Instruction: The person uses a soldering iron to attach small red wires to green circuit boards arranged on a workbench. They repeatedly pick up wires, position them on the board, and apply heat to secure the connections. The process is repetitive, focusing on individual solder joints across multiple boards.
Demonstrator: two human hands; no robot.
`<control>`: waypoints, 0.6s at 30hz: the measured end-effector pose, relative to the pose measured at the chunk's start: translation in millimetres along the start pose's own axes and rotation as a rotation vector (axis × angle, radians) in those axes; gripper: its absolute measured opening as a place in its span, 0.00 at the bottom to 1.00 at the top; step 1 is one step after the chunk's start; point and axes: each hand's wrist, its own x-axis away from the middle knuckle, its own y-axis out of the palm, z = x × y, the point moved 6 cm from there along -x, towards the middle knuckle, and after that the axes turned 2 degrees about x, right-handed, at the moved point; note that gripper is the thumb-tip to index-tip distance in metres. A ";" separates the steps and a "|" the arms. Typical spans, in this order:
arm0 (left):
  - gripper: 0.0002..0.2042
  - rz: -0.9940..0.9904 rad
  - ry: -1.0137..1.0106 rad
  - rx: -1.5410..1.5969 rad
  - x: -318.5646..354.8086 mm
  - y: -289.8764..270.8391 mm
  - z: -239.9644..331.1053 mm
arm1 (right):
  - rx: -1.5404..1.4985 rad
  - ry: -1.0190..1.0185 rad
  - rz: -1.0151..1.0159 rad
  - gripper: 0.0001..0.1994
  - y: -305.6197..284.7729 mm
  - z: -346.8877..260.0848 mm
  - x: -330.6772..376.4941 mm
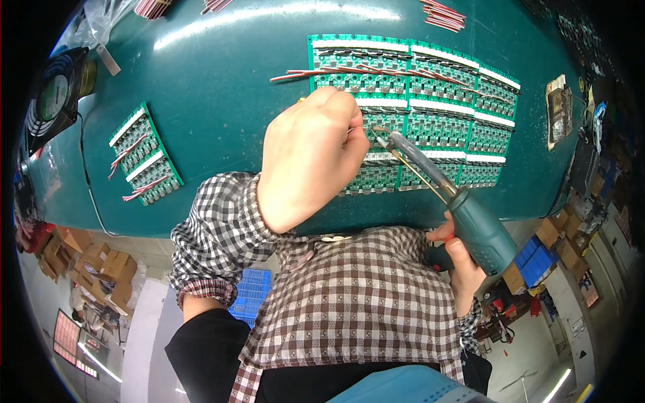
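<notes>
My left hand [310,156] is curled into a fist over the near edge of a large panel of green circuit boards [430,101], pinching something thin that I cannot make out. My right hand [463,258] grips the teal handle of a soldering iron [470,221]. Its metal tip [383,136] points up-left and sits on a board right beside my left fingers. Red and white wires [349,70] lie across the panel's top rows.
A smaller strip of green boards with red wires [144,154] lies at the left on the teal table [215,87]. A black fan [54,94] stands at the far left. More wire bundles [443,15] rest at the top. Cardboard boxes [101,265] sit below the table.
</notes>
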 end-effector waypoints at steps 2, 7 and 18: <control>0.05 0.001 -0.002 0.002 0.1 -0.2 0.1 | 0.007 -0.005 0.003 0.27 0.4 -0.6 -0.1; 0.05 0.000 -0.004 0.006 0.3 -0.8 -0.5 | 0.025 -0.022 -0.003 0.26 1.2 -0.2 0.2; 0.05 0.009 0.003 0.015 0.8 -0.9 -0.7 | -0.043 -0.022 -0.051 0.15 1.2 -0.6 0.2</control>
